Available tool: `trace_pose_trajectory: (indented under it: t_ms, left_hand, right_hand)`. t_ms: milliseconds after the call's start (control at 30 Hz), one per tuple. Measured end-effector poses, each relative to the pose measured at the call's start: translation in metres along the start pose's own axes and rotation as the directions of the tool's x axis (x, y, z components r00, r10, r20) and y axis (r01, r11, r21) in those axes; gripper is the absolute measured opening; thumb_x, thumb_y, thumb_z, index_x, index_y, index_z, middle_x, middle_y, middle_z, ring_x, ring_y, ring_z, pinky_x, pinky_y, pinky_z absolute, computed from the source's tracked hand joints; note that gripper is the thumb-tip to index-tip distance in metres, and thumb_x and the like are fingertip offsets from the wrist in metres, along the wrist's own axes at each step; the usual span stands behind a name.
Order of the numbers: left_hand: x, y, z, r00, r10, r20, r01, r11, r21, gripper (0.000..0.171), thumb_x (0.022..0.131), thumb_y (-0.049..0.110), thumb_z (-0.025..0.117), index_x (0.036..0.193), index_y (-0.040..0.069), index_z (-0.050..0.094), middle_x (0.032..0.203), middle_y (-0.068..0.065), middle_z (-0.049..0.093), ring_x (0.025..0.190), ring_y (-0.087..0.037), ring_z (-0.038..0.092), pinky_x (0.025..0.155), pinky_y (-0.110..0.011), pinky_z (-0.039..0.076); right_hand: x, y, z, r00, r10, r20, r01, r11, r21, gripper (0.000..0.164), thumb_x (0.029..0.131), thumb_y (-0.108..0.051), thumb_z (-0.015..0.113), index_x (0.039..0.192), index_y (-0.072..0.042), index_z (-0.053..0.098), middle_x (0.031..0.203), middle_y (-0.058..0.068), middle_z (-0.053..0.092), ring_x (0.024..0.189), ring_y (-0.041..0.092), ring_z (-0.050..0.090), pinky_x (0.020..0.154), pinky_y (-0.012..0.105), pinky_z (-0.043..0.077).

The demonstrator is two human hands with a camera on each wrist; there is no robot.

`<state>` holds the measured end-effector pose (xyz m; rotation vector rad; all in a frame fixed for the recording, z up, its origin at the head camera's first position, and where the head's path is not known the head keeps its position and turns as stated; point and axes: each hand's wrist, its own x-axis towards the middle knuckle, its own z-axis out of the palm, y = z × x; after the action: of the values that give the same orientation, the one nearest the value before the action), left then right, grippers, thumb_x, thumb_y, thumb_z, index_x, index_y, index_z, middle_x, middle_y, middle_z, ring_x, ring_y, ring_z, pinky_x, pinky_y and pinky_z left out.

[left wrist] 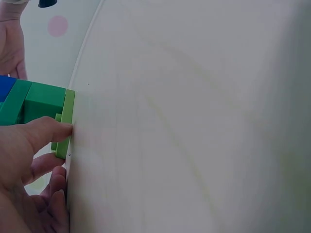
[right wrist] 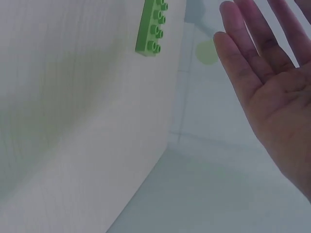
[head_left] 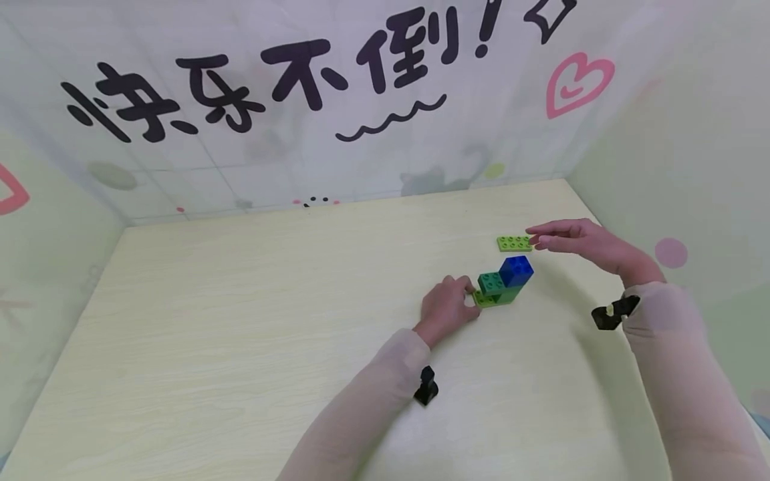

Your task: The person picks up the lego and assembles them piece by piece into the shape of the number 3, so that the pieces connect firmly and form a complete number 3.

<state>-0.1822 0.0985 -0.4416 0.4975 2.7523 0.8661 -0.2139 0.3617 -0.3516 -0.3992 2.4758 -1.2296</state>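
Note:
My left hand (head_left: 446, 308) pinches the light green flat brick (head_left: 484, 300) at the base of a small toy-brick build. Thumb and fingers grip its left end in the left wrist view, where the base's edge (left wrist: 68, 111) shows. Green bricks (head_left: 491, 284) rise from this base, with a blue brick (head_left: 517, 271) on top at the right. Behind the build lies a loose light green flat brick (head_left: 511, 244), studs up. My right hand (head_left: 582, 242) hovers just right of it, holding nothing. Its fingers look extended in the right wrist view, apart from the loose brick (right wrist: 150, 29).
A pale wood-grain table (head_left: 240, 334) carries the bricks. Behind it stands a white printed backdrop (head_left: 289, 153) with black characters. Pale side panels (head_left: 692, 167) border the table at left and right, the right one close to my right arm.

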Motion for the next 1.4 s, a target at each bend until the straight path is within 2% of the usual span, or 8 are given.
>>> trace_pose_trajectory:
  t_ms: [133,300,367,533,667,833,1067,1400]
  left_hand:
    - [0.000,0.001,0.000,1.000,-0.003,0.001,0.003,1.000,0.001,0.034,0.077,0.030,0.072,0.106,0.016,0.062,0.080,0.003,0.046,0.065,-0.010,0.045,0.050,-0.021,0.035]
    - [0.000,0.001,0.000,1.000,-0.008,0.001,0.008,1.000,0.003,0.034,0.078,0.030,0.072,0.107,0.017,0.062,0.080,0.003,0.046,0.065,-0.010,0.045,0.051,-0.021,0.035]
    - [0.001,0.001,0.000,1.000,-0.009,0.004,0.009,1.000,0.001,0.034,0.078,0.030,0.072,0.107,0.017,0.062,0.080,0.003,0.046,0.065,-0.010,0.045,0.051,-0.021,0.035]
    - [0.002,0.002,0.001,1.000,-0.010,0.011,0.010,1.000,0.004,0.034,0.078,0.030,0.072,0.108,0.017,0.062,0.080,0.004,0.046,0.066,-0.010,0.045,0.051,-0.021,0.035]
    - [0.003,0.003,0.001,1.000,-0.011,0.013,0.011,1.000,0.008,0.035,0.078,0.031,0.072,0.108,0.017,0.062,0.080,0.004,0.046,0.066,-0.010,0.045,0.051,-0.021,0.035]
    - [0.004,0.005,-0.001,1.000,-0.009,0.010,0.009,1.000,0.006,0.035,0.078,0.030,0.071,0.109,0.017,0.062,0.081,0.004,0.047,0.066,-0.010,0.045,0.051,-0.021,0.035]
    - [0.005,0.007,-0.002,1.000,-0.004,0.007,0.004,1.000,0.010,0.035,0.079,0.030,0.071,0.109,0.017,0.062,0.080,0.004,0.046,0.066,-0.010,0.044,0.051,-0.021,0.034]
    - [0.005,0.007,-0.002,1.000,-0.016,-0.009,0.016,1.000,0.006,0.034,0.078,0.030,0.072,0.108,0.017,0.062,0.079,0.005,0.046,0.065,-0.010,0.044,0.050,-0.021,0.034]
  right_hand:
    - [0.006,0.012,-0.007,0.999,0.037,-0.019,-0.036,0.999,0.016,0.040,0.096,-0.025,0.049,0.133,-0.009,0.047,0.121,0.009,0.056,0.108,0.021,0.054,0.087,0.019,0.039]
    - [0.016,0.026,-0.011,0.994,0.104,-0.010,-0.104,0.993,0.053,0.046,0.094,-0.029,0.051,0.134,-0.006,0.045,0.130,0.015,0.049,0.111,0.020,0.053,0.086,0.017,0.040]
    - [0.020,0.031,-0.011,0.992,0.128,-0.007,-0.127,0.989,0.079,0.048,0.094,-0.028,0.052,0.135,-0.003,0.043,0.132,0.017,0.046,0.112,0.019,0.052,0.090,0.022,0.040]
    - [0.029,0.042,-0.010,0.983,0.183,-0.011,-0.181,0.978,0.106,0.052,0.094,-0.025,0.053,0.137,0.001,0.038,0.136,0.020,0.041,0.111,0.012,0.050,0.098,0.042,0.035]
    - [0.035,0.049,-0.009,0.978,0.208,-0.026,-0.204,0.974,0.098,0.056,0.093,-0.027,0.055,0.138,0.001,0.035,0.136,0.022,0.040,0.106,0.007,0.050,0.097,0.048,0.033]
    - [0.042,0.056,-0.008,0.973,0.226,-0.051,-0.221,0.970,0.098,0.058,0.091,-0.027,0.057,0.138,-0.001,0.036,0.135,0.023,0.041,0.104,0.013,0.050,0.094,0.045,0.035]
    - [0.053,0.063,-0.007,0.964,0.263,-0.042,-0.260,0.964,0.063,0.060,0.090,-0.030,0.058,0.139,-0.003,0.036,0.136,0.025,0.038,0.114,0.029,0.043,0.090,0.041,0.036]
    - [0.064,0.068,-0.001,0.969,0.245,-0.044,-0.244,0.970,0.027,0.061,0.086,-0.023,0.065,0.136,0.000,0.039,0.129,0.022,0.039,0.109,0.030,0.037,0.089,0.040,0.032]
